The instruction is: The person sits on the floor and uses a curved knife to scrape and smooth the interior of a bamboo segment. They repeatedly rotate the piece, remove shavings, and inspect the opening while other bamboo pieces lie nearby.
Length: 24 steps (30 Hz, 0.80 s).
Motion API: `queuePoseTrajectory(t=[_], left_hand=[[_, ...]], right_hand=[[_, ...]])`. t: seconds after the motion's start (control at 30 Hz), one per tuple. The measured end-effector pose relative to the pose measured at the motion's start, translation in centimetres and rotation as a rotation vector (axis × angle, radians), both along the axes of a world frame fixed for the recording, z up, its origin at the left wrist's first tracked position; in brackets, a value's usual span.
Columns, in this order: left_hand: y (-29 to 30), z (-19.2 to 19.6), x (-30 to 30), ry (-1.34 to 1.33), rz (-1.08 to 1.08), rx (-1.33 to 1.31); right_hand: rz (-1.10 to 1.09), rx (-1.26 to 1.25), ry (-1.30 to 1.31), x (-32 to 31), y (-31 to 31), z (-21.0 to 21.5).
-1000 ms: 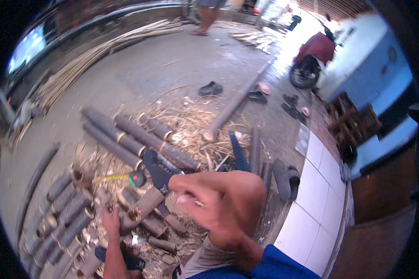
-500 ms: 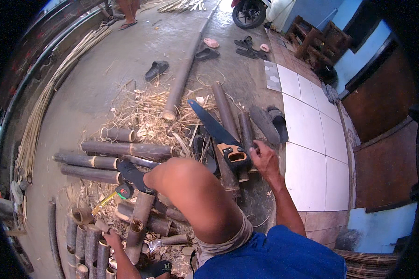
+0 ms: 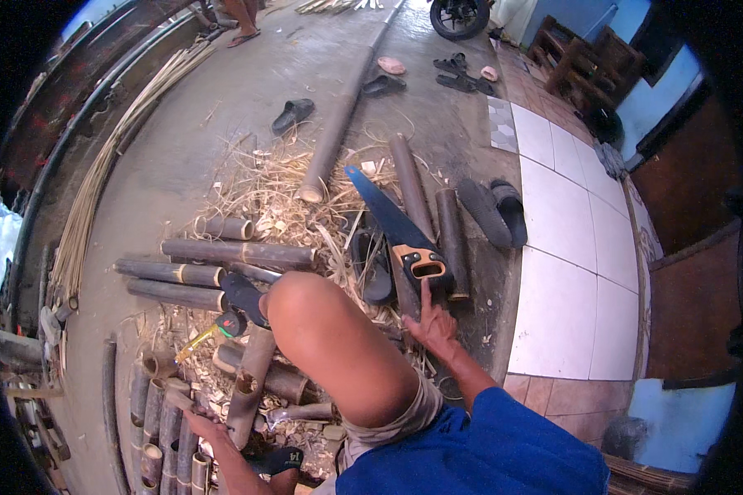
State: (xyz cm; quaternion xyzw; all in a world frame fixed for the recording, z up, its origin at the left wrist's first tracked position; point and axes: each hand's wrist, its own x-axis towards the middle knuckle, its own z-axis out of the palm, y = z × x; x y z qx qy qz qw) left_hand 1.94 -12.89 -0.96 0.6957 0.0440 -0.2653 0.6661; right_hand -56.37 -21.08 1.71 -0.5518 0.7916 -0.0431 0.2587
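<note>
At the lower left, my left hand [image 3: 206, 425] is closed round a short light-brown bamboo piece [image 3: 178, 399], above a cluster of cut bamboo tubes [image 3: 153, 404]. My right hand [image 3: 434, 326] is just below the handle of a handsaw [image 3: 400, 235]. Its index finger stretches toward the black-and-orange grip, and the thumb is apart. The saw lies across dark bamboo lengths, blue tip away from me. Beneath the right hand runs a bamboo length [image 3: 409, 285]; whether the fingers touch it I cannot tell. A tape measure [image 3: 232, 323] with its yellow blade out lies beside my foot.
Bamboo tubes [image 3: 239, 254] lie left of my bent knee [image 3: 326, 322]. Shavings [image 3: 281, 194] cover the floor ahead, beside a long pole [image 3: 338, 132]. Sandals [image 3: 479, 216] sit near white tiles [image 3: 553, 272]. Long strips [image 3: 120, 148] lie at the left; another person's foot [image 3: 243, 37] is far off.
My right hand has moved left and nearer, from beside the dark bamboo tube to below the saw handle. The left hand keeps its bamboo piece. The whole view has shifted slightly.
</note>
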Motion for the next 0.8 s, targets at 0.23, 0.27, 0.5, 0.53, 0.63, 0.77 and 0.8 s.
queuePoseTrajectory(t=[0.23, 0.27, 0.5, 0.53, 0.63, 0.77, 0.8], left_hand=[[0.7, -2.0, -6.1, 0.074, 0.088, 0.013], [0.5, -2.0, -6.5, 0.072, 0.104, 0.003], [-0.8, 0.1, -6.4, 0.169, 0.148, -0.111], [-0.8, 0.3, -6.3, 0.203, 0.162, -0.124], [-1.5, 1.4, -6.3, 0.280, 0.188, -0.148], [-2.3, 3.5, -6.9, 0.286, 0.239, -0.206], [-2.6, 3.9, -7.2, 0.284, 0.239, -0.225]], right_hand=[[-0.028, -0.193, 0.009, 1.7, 1.1, -2.7], [-0.070, -0.125, -0.025, 1.8, 1.3, -3.0], [-0.198, -0.312, -0.611, 2.2, 1.0, -1.7], [-0.218, -0.290, -0.632, 2.3, 0.8, -1.2], [-0.403, -0.278, -0.809, 2.1, 0.2, 0.1], [-0.728, -0.162, -1.489, 1.4, 0.4, 1.7], [-0.786, -0.102, -1.652, 1.3, 0.5, 2.1]])
